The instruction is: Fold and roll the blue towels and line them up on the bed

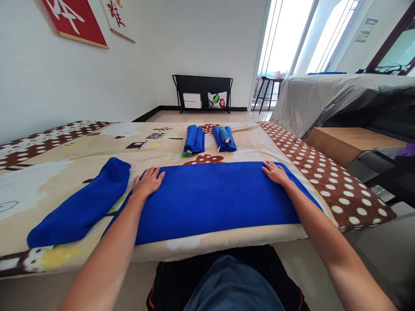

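A blue towel lies spread flat and wide along the near edge of the bed. My left hand rests flat near its far left corner, fingers spread. At the far right corner, my right hand lies on the cloth with its fingers stretched out. Neither hand grips anything. Left of the spread towel is a second blue towel, loosely folded lengthwise. Beyond the spread towel sit rolled and folded blue towels in two groups, a left bundle and a right bundle.
A cream and brown patterned blanket covers the bed, with a polka-dot border at right. To the right stand a wooden box and furniture under a plastic sheet. A black rack and a stool are at the back.
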`<state>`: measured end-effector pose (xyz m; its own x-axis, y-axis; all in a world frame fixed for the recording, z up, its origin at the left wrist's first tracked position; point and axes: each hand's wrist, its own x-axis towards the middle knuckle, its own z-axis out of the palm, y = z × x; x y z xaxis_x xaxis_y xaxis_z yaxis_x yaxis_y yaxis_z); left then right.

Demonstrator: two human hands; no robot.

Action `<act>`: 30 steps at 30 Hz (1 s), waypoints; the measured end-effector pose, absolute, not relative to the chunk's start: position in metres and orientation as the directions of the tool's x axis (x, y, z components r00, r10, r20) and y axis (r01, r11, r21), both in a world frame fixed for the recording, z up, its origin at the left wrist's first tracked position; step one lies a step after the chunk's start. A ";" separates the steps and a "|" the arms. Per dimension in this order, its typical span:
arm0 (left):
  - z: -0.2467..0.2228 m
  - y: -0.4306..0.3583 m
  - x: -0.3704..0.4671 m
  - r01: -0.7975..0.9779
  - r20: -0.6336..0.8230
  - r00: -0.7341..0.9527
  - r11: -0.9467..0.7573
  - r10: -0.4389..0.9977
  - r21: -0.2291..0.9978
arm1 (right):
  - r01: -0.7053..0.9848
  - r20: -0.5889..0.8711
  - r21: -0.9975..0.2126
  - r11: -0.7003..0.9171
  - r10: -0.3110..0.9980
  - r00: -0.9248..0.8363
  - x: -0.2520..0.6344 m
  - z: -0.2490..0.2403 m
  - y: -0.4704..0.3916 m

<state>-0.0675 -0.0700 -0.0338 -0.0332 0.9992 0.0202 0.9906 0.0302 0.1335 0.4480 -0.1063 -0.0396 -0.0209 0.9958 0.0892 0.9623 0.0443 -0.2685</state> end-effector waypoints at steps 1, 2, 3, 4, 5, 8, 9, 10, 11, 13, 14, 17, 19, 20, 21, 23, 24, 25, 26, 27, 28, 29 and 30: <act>-0.031 -0.075 -0.090 0.989 0.026 -0.082 0.078 0.996 0.128 | 0.963 0.070 -0.268 -0.014 0.997 0.034 0.471 -0.039 -0.110; -0.028 -0.079 -0.108 0.986 0.030 -0.118 0.113 0.993 0.124 | 0.961 0.051 -0.270 -0.064 0.995 0.081 0.490 -0.038 -0.115; -0.026 -0.083 -0.120 0.983 0.034 -0.144 0.139 0.989 0.120 | 0.956 0.035 -0.272 -0.104 0.992 0.118 0.504 -0.038 -0.119; -0.024 -0.085 -0.125 0.981 0.042 -0.160 0.154 0.986 0.117 | 0.951 0.024 -0.277 -0.136 0.989 0.148 0.513 -0.037 -0.122; -0.023 -0.087 -0.125 0.980 0.056 -0.169 0.162 0.984 0.113 | 0.946 0.019 -0.281 -0.160 0.985 0.173 0.516 -0.036 -0.124; -0.023 -0.086 -0.089 0.989 0.123 -0.119 0.107 0.985 0.102 | 0.938 0.053 -0.299 -0.177 0.978 0.202 0.495 -0.032 -0.126; -0.024 -0.085 -0.068 0.994 0.137 -0.063 0.049 0.989 0.100 | 0.939 0.073 -0.308 -0.153 0.980 0.183 0.479 -0.031 -0.126; -0.025 -0.083 -0.044 0.994 0.137 0.017 -0.031 0.990 0.100 | 0.941 0.090 -0.319 -0.107 0.986 0.143 0.460 -0.030 -0.127; -0.026 -0.080 -0.018 0.986 0.119 0.112 -0.125 0.987 0.107 | 0.942 0.101 -0.333 -0.041 0.992 0.079 0.438 -0.030 -0.129; -0.029 -0.076 0.034 0.937 0.050 0.317 -0.321 0.947 0.138 | 0.919 0.107 -0.368 0.142 0.988 -0.110 0.391 -0.032 -0.143; -0.031 -0.073 0.058 0.904 0.018 0.399 -0.396 0.917 0.159 | 0.889 0.109 -0.388 0.243 0.970 -0.218 0.368 -0.033 -0.154; -0.034 -0.068 0.112 0.830 -0.036 0.534 -0.516 0.845 0.213 | 0.770 0.157 -0.441 0.460 0.885 -0.439 0.312 -0.034 -0.203; -0.034 -0.062 0.130 0.818 -0.045 0.550 -0.527 0.834 0.231 | 0.680 0.217 -0.509 0.528 0.843 -0.492 0.291 -0.032 -0.241; -0.033 -0.059 0.134 0.819 -0.043 0.545 -0.522 0.837 0.238 | 0.602 0.247 -0.588 0.540 0.829 -0.502 0.286 -0.030 -0.259; -0.032 -0.055 0.136 0.822 -0.036 0.537 -0.514 0.843 0.245 | 0.535 0.248 -0.659 0.529 0.824 -0.510 0.284 -0.027 -0.275; -0.027 -0.046 0.135 0.828 -0.014 0.518 -0.497 0.855 0.259 | 0.411 0.195 -0.784 0.465 0.813 -0.548 0.286 -0.022 -0.300; -0.025 -0.041 0.135 0.830 0.001 0.508 -0.490 0.861 0.267 | 0.372 0.147 -0.825 0.425 0.797 -0.585 0.288 -0.022 -0.309; -0.023 -0.036 0.135 0.833 0.018 0.495 -0.481 0.869 0.275 | 0.338 0.106 -0.858 0.386 0.777 -0.620 0.291 -0.022 -0.317; -0.021 -0.031 0.135 0.837 0.038 0.479 -0.469 0.877 0.283 | 0.299 0.090 -0.889 0.347 0.772 -0.629 0.294 -0.025 -0.323; -0.019 -0.026 0.136 0.842 0.060 0.458 -0.455 0.887 0.290 | 0.259 0.089 -0.919 0.298 0.795 -0.600 0.297 -0.030 -0.329; -0.018 -0.022 0.138 0.850 0.084 0.433 -0.437 0.898 0.295 | 0.214 0.093 -0.947 0.239 0.843 -0.531 0.299 -0.037 -0.334; -0.018 -0.019 0.141 0.858 0.108 0.404 -0.417 0.909 0.299 | 0.156 0.089 -0.973 0.169 0.903 -0.421 0.301 -0.045 -0.340; -0.018 -0.016 0.143 0.868 0.129 0.373 -0.395 0.919 0.302 | 0.072 0.072 -0.993 0.096 0.956 -0.283 0.302 -0.054 -0.345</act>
<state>0.1433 -0.0160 -0.0177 0.3734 0.9187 0.1289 0.8677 -0.3950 0.3018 0.3018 -0.3447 -0.0542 -0.2830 0.9564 0.0721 0.0720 0.0962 -0.9928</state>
